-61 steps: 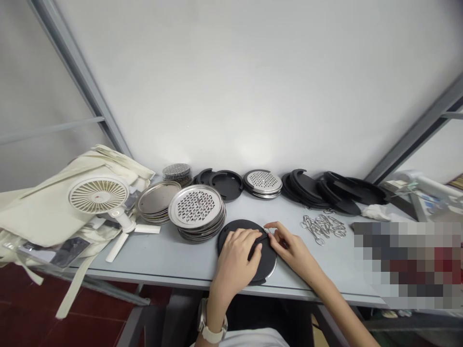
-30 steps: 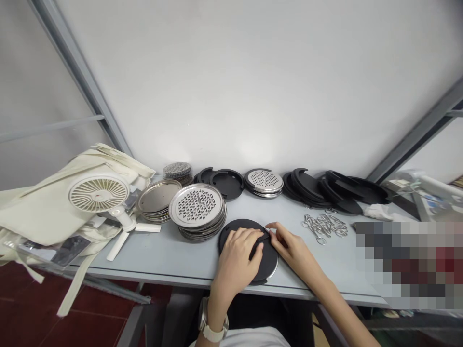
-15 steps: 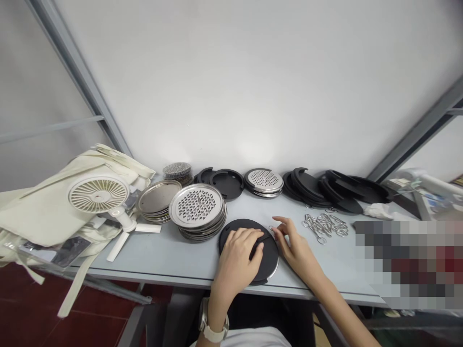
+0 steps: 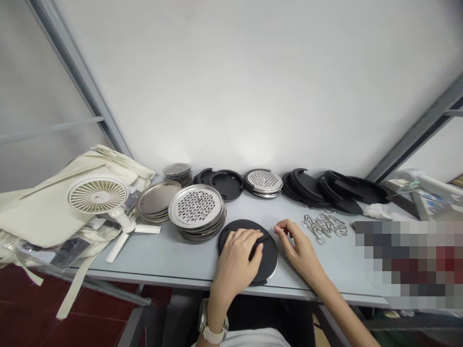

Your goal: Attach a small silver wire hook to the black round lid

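Observation:
A round black disc (image 4: 266,255) with a metal rim under it lies at the front of the grey table (image 4: 170,255). My left hand (image 4: 237,258) lies flat on the disc with its fingers spread. My right hand (image 4: 296,246) sits just right of the disc. Its fingertips are curled and pinched on a small metal ring (image 4: 274,228) at the disc's right edge. A loose heap of metal rings (image 4: 324,225) lies a little to the right of that hand.
Stacks of perforated metal plates (image 4: 197,209), plain metal plates (image 4: 157,198) and black discs (image 4: 325,190) line the back of the table. A small white fan (image 4: 99,195) on cream cloth bags lies at the left. The wall stands close behind.
My right hand drew back a little from the disc's slot, opened its fingers briefly, then curled them on the small ring again. My left hand stayed on the disc.

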Demonstrator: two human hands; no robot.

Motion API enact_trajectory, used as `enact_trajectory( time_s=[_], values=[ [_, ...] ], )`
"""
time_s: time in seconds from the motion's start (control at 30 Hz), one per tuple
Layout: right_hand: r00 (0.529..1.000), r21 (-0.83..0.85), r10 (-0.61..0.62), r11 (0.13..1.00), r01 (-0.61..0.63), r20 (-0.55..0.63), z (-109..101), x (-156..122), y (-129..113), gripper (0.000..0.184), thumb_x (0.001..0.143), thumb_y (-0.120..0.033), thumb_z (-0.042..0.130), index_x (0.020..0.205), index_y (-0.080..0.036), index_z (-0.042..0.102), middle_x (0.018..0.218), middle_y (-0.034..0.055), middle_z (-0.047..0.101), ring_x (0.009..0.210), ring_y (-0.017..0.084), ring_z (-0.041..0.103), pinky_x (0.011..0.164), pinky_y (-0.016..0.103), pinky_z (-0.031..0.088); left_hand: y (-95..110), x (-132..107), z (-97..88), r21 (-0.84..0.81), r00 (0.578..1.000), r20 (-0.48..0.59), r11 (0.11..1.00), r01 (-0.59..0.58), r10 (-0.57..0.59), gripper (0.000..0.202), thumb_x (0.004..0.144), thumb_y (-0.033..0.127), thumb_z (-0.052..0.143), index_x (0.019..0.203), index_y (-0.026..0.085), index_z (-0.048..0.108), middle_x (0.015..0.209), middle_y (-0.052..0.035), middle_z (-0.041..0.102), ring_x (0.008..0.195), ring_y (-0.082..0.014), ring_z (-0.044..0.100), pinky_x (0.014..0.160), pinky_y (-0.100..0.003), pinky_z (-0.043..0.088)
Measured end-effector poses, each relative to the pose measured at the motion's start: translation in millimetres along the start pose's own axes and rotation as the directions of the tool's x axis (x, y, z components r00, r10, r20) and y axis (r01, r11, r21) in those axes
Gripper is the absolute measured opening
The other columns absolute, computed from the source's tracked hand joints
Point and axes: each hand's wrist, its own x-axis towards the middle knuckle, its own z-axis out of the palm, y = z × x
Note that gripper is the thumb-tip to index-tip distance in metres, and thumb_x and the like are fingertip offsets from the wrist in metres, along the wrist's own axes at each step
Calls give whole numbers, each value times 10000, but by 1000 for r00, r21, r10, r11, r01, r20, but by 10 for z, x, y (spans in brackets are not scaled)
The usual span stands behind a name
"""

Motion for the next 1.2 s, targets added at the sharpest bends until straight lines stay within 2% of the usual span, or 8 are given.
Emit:
enact_trajectory(
  time_s=[0.2, 0.33, 0.43, 0.63, 0.73, 0.97, 1.2],
  values=[
    [989, 39, 94, 994, -99, 110, -4, -1, -68, 219, 953, -401, 399, 847, -226, 477, 643, -44, 446, 587, 132, 422, 590, 241, 359, -7, -3, 5, 8, 1000, -11, 1000, -3, 3, 275, 904, 174, 448, 1136, 250, 572, 1151, -6, 634, 1085, -175, 538, 952, -364, 407],
    [974, 63, 139, 986, -152, 181, 9, 1, -45, 226, 944, -431, 414, 875, -231, 493, 592, -63, 408, 549, 122, 386, 557, 228, 346, -12, -5, 4, -3, 1000, -6, 1000, 3, -3, 270, 903, 174, 453, 1132, 255, 571, 1157, 6, 631, 1086, -172, 532, 949, -362, 402],
    [977, 88, 128, 985, -145, 172, 20, 12, -13, 218, 951, -412, 402, 886, -226, 495, 635, -48, 464, 582, 127, 434, 592, 233, 376, -13, -3, 2, -7, 1000, -1, 1000, 6, -6, 270, 904, 175, 453, 1132, 256, 570, 1156, 5, 631, 1088, -173, 531, 950, -363, 401],
    [990, 124, 43, 990, -59, 132, 36, 16, 4, 196, 962, -318, 371, 960, -202, 529, 851, 32, 598, 769, 162, 560, 731, 266, 438, -8, 4, 3, -5, 1000, 5, 1000, 4, -4, 275, 903, 171, 448, 1134, 257, 571, 1160, 2, 630, 1095, -175, 534, 960, -371, 396],
    [990, 115, 45, 992, -60, 133, 32, 10, -16, 190, 957, -311, 376, 1021, -201, 517, 850, 38, 605, 754, 167, 569, 718, 278, 450, -2, 4, 2, 1, 1000, 1, 1000, -1, 1, 270, 903, 173, 447, 1127, 249, 578, 1149, -10, 634, 1087, -179, 539, 949, -367, 406],
    [993, 60, 23, 998, -30, 118, -8, 23, -42, 224, 946, -358, 414, 855, -209, 555, 793, 37, 594, 727, 179, 547, 692, 300, 449, -3, 0, -6, 9, 1000, -3, 1000, -3, 3, 273, 902, 172, 451, 1130, 249, 579, 1147, -12, 634, 1080, -180, 541, 940, -367, 415],
    [992, 40, 40, 998, -45, 123, -22, 27, -40, 273, 935, -378, 452, 837, -208, 641, 804, 39, 637, 734, 179, 572, 698, 288, 452, 0, -1, 1, -2, 1000, 0, 1000, 3, -3, 266, 904, 169, 451, 1126, 242, 578, 1146, -15, 633, 1078, -182, 536, 935, -365, 407]
  ],
)
